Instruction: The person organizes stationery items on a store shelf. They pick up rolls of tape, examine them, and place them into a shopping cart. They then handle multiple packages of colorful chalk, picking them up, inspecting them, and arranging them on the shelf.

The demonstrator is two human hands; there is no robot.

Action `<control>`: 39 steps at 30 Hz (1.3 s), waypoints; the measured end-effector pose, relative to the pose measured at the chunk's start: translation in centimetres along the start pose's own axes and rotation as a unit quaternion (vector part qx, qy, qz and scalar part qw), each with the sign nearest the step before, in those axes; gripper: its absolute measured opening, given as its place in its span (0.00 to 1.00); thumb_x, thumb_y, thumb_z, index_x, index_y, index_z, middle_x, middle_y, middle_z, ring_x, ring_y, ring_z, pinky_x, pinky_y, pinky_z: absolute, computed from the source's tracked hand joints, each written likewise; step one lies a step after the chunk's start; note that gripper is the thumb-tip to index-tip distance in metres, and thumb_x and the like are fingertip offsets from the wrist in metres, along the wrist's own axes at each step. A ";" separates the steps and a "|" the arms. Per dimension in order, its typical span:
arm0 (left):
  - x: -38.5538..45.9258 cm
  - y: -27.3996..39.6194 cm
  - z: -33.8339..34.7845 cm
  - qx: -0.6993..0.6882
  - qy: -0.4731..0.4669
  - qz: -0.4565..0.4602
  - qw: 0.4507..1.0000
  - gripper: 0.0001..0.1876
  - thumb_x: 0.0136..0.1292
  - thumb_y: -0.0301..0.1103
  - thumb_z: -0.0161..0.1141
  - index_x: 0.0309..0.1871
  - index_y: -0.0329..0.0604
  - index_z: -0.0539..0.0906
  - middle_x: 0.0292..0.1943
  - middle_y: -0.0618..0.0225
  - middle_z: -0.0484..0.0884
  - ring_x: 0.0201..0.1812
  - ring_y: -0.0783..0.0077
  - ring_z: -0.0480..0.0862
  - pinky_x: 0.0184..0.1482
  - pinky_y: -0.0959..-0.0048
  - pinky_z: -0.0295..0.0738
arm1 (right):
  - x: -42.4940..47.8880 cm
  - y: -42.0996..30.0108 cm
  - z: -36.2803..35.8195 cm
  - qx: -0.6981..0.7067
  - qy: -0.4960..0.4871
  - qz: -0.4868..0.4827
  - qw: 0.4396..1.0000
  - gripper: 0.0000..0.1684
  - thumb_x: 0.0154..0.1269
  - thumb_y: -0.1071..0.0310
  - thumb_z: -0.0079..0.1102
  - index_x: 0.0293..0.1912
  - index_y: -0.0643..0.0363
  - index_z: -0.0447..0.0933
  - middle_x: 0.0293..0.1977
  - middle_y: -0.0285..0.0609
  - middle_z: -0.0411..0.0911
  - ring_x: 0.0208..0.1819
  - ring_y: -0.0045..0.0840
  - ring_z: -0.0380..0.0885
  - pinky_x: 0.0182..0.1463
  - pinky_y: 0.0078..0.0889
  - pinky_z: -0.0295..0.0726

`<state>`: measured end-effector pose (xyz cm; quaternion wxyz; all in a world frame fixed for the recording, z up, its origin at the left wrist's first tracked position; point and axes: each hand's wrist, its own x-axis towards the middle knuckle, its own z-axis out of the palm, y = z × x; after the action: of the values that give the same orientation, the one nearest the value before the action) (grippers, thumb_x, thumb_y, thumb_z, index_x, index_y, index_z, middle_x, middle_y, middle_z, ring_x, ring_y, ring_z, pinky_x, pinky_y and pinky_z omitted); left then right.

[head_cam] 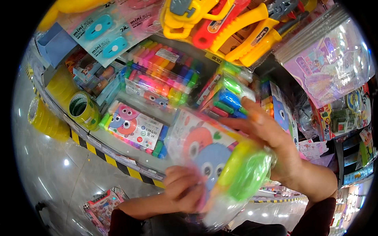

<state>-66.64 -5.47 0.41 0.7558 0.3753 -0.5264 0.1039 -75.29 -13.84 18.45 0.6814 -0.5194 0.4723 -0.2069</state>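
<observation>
A clear plastic pack of coloured modelling clay (217,147) is held up before me, tilted and blurred. Its printed front has cartoon faces with big eyes; green, yellow and white clay shows along one side. My left hand (184,187) grips the near left edge with bent fingers. Against the far right edge lies my right hand (267,134), its fingers partly behind the pack. A similar clay pack (134,126) lies face up on the shelf to the left. Behind it sit stacked clay packs (165,70), and another clay pack (230,93) is just beyond my right fingers.
Rolls of yellow adhesive tape (84,109) stand at the shelf's left edge. Mini cutter packets (103,38) and toy tools (230,29) hang above. Bagged purple picture sets (327,62) project at right. Black-and-yellow tape (109,159) lines the shelf front; a boxed toy (104,209) is below.
</observation>
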 end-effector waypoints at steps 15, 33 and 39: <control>-7.6 -6.1 5.6 0.045 -0.230 -0.119 0.965 0.32 0.44 0.25 0.68 0.58 0.40 0.74 0.54 0.51 0.66 0.51 0.52 0.71 0.52 0.56 0.68 | 8.9 2.6 -4.2 -0.669 -0.025 -0.106 0.735 0.38 0.47 0.69 0.66 0.59 0.66 0.64 0.43 0.58 0.77 0.46 0.49 0.76 0.50 0.46 0.75; -3.8 -17.3 -5.5 0.270 -0.545 -0.117 0.785 0.44 0.35 0.40 0.75 0.62 0.51 0.69 0.62 0.58 0.66 0.64 0.50 0.64 0.62 0.43 0.57 | 7.3 3.2 -2.6 -0.853 -0.024 -0.252 0.456 0.37 0.37 0.74 0.69 0.54 0.51 0.72 0.52 0.48 0.66 0.53 0.43 0.66 0.42 0.39 0.80; 1.3 -22.5 -1.7 0.245 -0.851 -0.160 0.436 0.53 0.27 0.44 0.78 0.64 0.55 0.66 0.62 0.62 0.68 0.63 0.53 0.66 0.59 0.45 0.62 | 7.8 2.4 -2.5 -0.849 -0.041 -0.262 0.456 0.36 0.39 0.72 0.69 0.54 0.52 0.73 0.49 0.46 0.69 0.51 0.42 0.68 0.42 0.39 0.80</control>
<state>-52.46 -20.27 -9.03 -0.1936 0.5216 -0.7872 -0.2662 -74.32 -20.23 12.87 -0.1654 -0.9481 0.2268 0.1495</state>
